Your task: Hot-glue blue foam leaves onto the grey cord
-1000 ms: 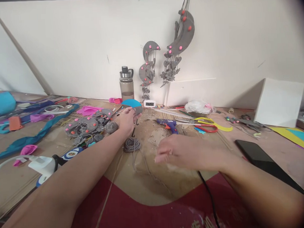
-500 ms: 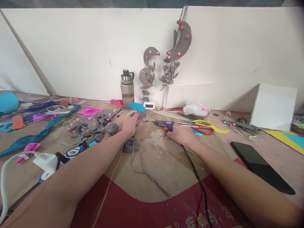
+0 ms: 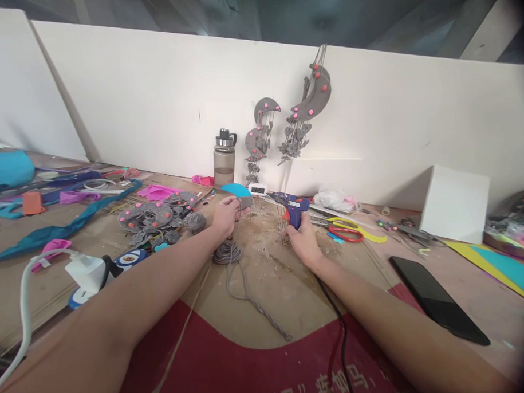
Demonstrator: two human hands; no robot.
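Note:
My left hand [image 3: 228,214] is closed on a rounded disc [image 3: 236,190], blue on its upper part and wrapped in grey yarn below. From that hand a strand of grey yarn [image 3: 243,283] runs down to the cardboard, beside a coiled bundle [image 3: 226,252]. My right hand [image 3: 303,241] grips the handle of a blue hot glue gun [image 3: 297,209], raised a little, its nozzle pointing left and away from me. The gun's black cord [image 3: 334,300] trails toward me. Red and yellow scissors [image 3: 347,231] lie just right of it.
Grey wrapped moons with pink dots [image 3: 148,216] lie at left by a yarn ball [image 3: 196,223]. A bottle [image 3: 224,163] and small clock [image 3: 258,189] stand at the back, below hanging moon ornaments [image 3: 316,94]. A phone [image 3: 437,299] lies right; a plugged charger [image 3: 86,271] sits left.
My right hand has lifted the glue gun off the work surface and tilted it upright. The left hand keeps its hold on the disc. The camera view has tipped slightly upward.

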